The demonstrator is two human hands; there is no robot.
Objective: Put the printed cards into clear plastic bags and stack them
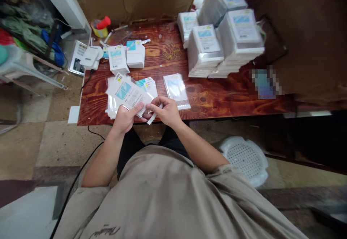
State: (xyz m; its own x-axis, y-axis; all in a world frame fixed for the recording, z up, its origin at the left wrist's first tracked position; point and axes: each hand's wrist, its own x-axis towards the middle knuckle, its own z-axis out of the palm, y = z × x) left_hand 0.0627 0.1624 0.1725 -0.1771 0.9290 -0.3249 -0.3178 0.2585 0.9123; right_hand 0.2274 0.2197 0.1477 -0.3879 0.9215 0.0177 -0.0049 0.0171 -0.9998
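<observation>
My left hand (pixel 125 119) is closed on the lower left edge of a white printed card (pixel 128 92) with a blue picture and a yellow mark, tilted above the table. At the card's lower right corner, my right hand (pixel 168 112) is closed with a narrow white strip (pixel 151 119) sticking out below its fingers. Whether the card sits in a clear sleeve is hard to see. Under it lies a pile of clear plastic sleeves (pixel 111 105). Loose printed cards (pixel 150 84) lie just beyond my hands. A card in a clear sleeve (pixel 176 88) lies flat to the right.
Stacks of sleeved cards (pixel 205 49) stand at the back right of the wooden table (pixel 159 58). Two card piles (pixel 117 60) sit at the back left, near a yellow tape roll (pixel 100 33) and white device (pixel 93 56). A plastic stool (pixel 245 159) stands right of me.
</observation>
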